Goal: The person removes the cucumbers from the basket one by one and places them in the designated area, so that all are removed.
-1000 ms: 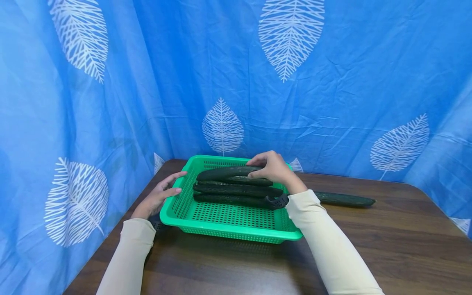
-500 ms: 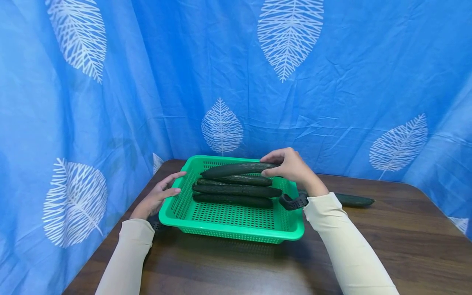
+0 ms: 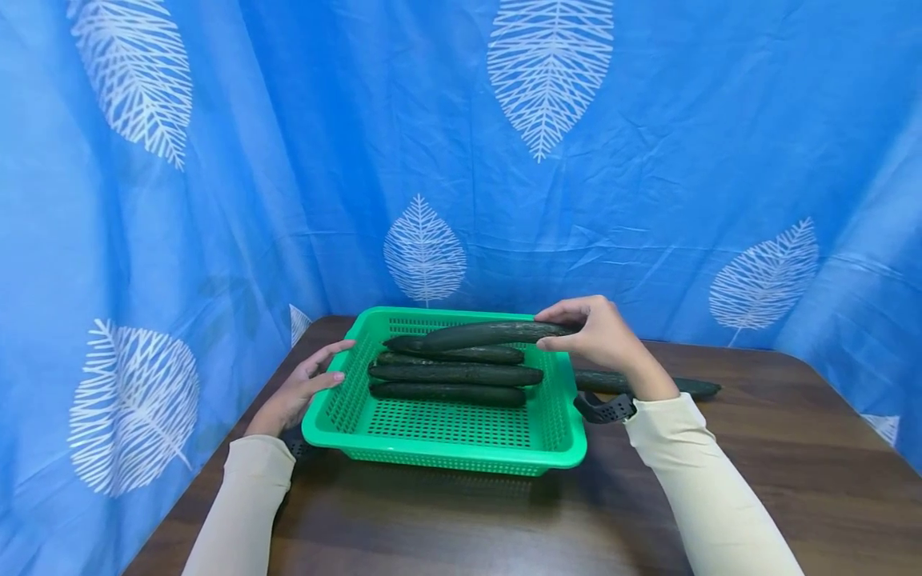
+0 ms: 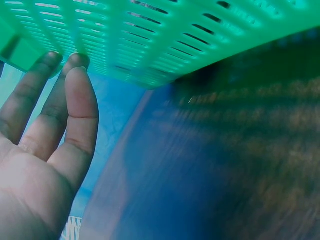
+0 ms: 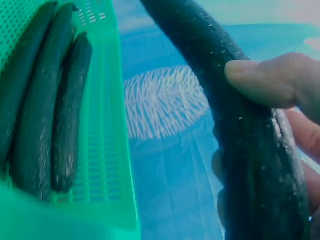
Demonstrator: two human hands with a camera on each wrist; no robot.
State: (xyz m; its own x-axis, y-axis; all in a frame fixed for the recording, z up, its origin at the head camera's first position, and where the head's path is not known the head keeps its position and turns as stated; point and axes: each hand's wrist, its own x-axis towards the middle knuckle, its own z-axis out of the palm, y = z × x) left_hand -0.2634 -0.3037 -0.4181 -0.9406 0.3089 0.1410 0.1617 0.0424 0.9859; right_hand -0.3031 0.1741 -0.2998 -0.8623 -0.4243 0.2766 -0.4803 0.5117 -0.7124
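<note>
My right hand [image 3: 603, 336] pinches the right end of a dark green cucumber [image 3: 475, 334] between thumb and fingers. That cucumber hangs over the back part of a green plastic basket [image 3: 446, 456], its far end low above the others. Three more cucumbers [image 3: 461, 374] lie side by side in the basket, also seen in the right wrist view. My left hand [image 3: 297, 390] is at the basket's left rim, fingers fairly straight; in the left wrist view the fingertips [image 4: 77, 60] touch the perforated wall. Its thumb is hidden in the left wrist view.
Another cucumber [image 3: 699, 388] lies on the brown wooden table [image 3: 778, 464] right of the basket, partly hidden by my right wrist and its black band [image 3: 605, 408]. A blue curtain [image 3: 648, 160] with white leaf prints hangs behind and to the left.
My right hand has moved to the right, drawing the held cucumber along the back of the basket and raising its gripped end. My left hand has stayed at the rim.
</note>
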